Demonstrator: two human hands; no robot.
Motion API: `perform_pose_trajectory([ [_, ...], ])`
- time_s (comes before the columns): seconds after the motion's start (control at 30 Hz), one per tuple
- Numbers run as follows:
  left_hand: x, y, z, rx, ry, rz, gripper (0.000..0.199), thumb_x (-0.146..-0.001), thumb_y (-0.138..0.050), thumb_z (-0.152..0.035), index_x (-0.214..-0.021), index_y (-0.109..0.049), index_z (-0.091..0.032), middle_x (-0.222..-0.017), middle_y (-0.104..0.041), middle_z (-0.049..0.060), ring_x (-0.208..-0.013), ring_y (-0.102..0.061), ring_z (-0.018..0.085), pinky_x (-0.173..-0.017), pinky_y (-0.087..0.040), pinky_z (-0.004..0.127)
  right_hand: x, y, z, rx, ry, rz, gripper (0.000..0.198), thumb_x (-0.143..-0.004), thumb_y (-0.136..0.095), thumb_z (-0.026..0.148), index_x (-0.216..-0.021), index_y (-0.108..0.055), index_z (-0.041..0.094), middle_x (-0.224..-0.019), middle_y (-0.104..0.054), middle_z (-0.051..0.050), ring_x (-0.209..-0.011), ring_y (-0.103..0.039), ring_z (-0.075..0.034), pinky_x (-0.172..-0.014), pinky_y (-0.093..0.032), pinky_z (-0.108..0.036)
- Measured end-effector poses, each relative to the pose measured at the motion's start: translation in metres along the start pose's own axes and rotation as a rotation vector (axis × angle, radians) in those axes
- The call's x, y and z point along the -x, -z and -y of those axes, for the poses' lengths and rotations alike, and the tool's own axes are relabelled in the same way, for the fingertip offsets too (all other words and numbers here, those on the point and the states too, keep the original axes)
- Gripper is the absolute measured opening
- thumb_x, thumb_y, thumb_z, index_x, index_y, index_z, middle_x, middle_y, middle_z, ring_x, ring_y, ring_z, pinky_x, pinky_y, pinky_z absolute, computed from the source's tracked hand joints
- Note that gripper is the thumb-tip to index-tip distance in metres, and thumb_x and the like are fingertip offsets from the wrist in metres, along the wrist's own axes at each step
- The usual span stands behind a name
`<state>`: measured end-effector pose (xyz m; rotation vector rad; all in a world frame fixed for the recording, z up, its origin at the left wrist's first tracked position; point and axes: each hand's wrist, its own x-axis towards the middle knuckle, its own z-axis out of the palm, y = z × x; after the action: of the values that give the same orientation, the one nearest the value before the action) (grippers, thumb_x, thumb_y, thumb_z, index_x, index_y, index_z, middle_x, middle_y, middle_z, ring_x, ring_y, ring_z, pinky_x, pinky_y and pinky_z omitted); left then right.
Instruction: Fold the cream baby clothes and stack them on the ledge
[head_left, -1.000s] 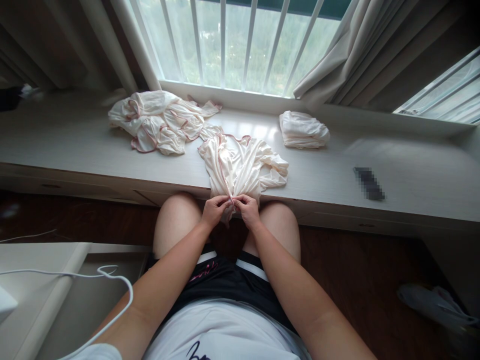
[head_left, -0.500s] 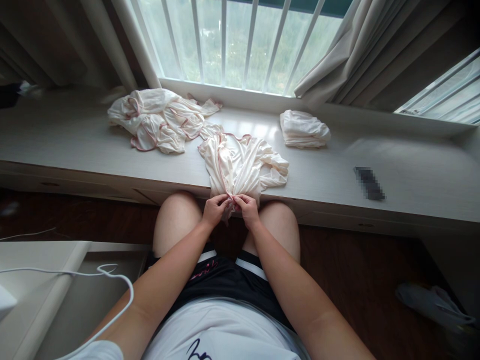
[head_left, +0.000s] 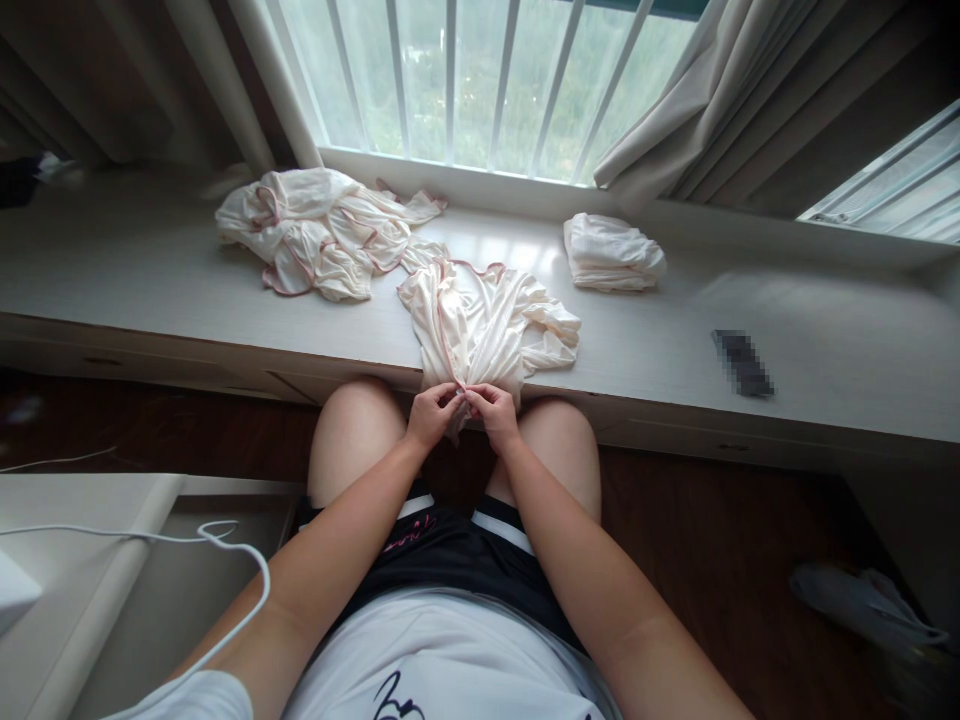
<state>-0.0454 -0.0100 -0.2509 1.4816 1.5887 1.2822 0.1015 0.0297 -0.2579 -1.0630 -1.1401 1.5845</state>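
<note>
Garment [head_left: 486, 325] lies barely changed beyond left hand [head_left: 430, 416] and right hand [head_left: 495, 415], both still pinched tight on its edge, work seemingly unfinished

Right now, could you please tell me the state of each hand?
Left hand: closed, pinching the cream garment.
Right hand: closed, pinching the cream garment too.

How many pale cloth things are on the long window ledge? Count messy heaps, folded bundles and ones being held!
Messy heap: 1
Folded bundle: 1
Garment held in the fingers of both hands: 1
Total: 3
</note>
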Motion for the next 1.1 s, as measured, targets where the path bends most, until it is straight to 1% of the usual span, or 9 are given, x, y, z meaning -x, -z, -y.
perform_pose_trajectory([
  [0.2,0.0005,-0.0007,0.0007,-0.016,-0.006,-0.005,0.032,-0.09,-0.066,-0.044,-0.103,-0.077,-0.017,-0.081,-0.073,0.003,-0.07,-0.065,0.017,-0.068,-0.05,0.026,0.0006,0.0001,0.0,-0.015,0.011,0.007,0.035,-0.072,-0.08,0.045,-0.091,-0.078,0.016,-0.069,-0.066,-0.001,-0.058,-0.053,-0.011,-0.056,-0.044,-0.024],
  [0.4,0.0008,-0.0013,0.0017,-0.017,-0.012,-0.006,0.032,-0.091,-0.066,-0.043,-0.106,-0.077,-0.017,-0.082,-0.074,0.004,-0.071,-0.065,0.017,-0.068,-0.05,0.026,0.0009,-0.0001,0.0001,0.001,-0.003,0.001,0.036,-0.072,-0.079,0.047,-0.09,-0.077,0.017,-0.07,-0.066,-0.001,-0.058,-0.053,-0.012,-0.056,-0.044,-0.025],
  [0.53,0.001,-0.0017,0.0021,-0.022,-0.016,-0.005,0.032,-0.091,-0.066,-0.042,-0.106,-0.077,-0.017,-0.083,-0.074,0.004,-0.071,-0.065,0.017,-0.069,-0.05,0.026,0.0007,-0.0005,0.0003,-0.01,-0.007,0.001,0.035,-0.071,-0.08,0.047,-0.089,-0.077,0.017,-0.068,-0.065,0.0,-0.057,-0.052,-0.012,-0.056,-0.044,-0.025],
  [0.67,0.0011,-0.0017,0.0015,-0.028,-0.009,-0.006,0.034,-0.09,-0.067,-0.042,-0.111,-0.077,-0.017,-0.083,-0.074,0.004,-0.071,-0.065,0.018,-0.07,-0.051,0.027,0.0003,-0.0013,0.0015,-0.02,-0.008,-0.003,0.032,-0.071,-0.079,0.046,-0.085,-0.076,0.017,-0.064,-0.062,0.001,-0.057,-0.05,-0.011,-0.055,-0.042,-0.025],
  [0.83,0.0007,-0.0019,0.0025,-0.03,-0.01,-0.006,0.035,-0.089,-0.069,-0.042,-0.112,-0.077,-0.017,-0.091,-0.077,0.006,-0.074,-0.067,0.018,-0.071,-0.053,0.028,0.0004,-0.0022,0.0033,-0.029,-0.023,-0.008,0.033,-0.07,-0.078,0.047,-0.085,-0.074,0.017,-0.063,-0.061,0.001,-0.056,-0.05,-0.011,-0.055,-0.042,-0.025],
  [0.97,0.0004,-0.0032,0.0048,-0.036,-0.019,-0.006,0.035,-0.09,-0.068,-0.04,-0.113,-0.076,-0.016,-0.094,-0.077,0.007,-0.074,-0.067,0.018,-0.072,-0.053,0.029,-0.0002,-0.0032,0.0027,-0.043,-0.02,-0.01,0.033,-0.07,-0.079,0.046,-0.085,-0.072,0.017,-0.063,-0.06,0.002,-0.056,-0.049,-0.011,-0.054,-0.041,-0.024],
  [1.1,-0.0001,-0.0044,0.0062,-0.03,-0.023,-0.002,0.034,-0.09,-0.069,-0.039,-0.113,-0.076,-0.016,-0.097,-0.078,0.007,-0.079,-0.069,0.019,-0.076,-0.055,0.03,-0.0015,-0.0043,0.0012,-0.032,-0.023,-0.036,0.033,-0.07,-0.077,0.047,-0.082,-0.07,0.018,-0.06,-0.058,0.002,-0.055,-0.049,-0.011,-0.053,-0.04,-0.024],
])
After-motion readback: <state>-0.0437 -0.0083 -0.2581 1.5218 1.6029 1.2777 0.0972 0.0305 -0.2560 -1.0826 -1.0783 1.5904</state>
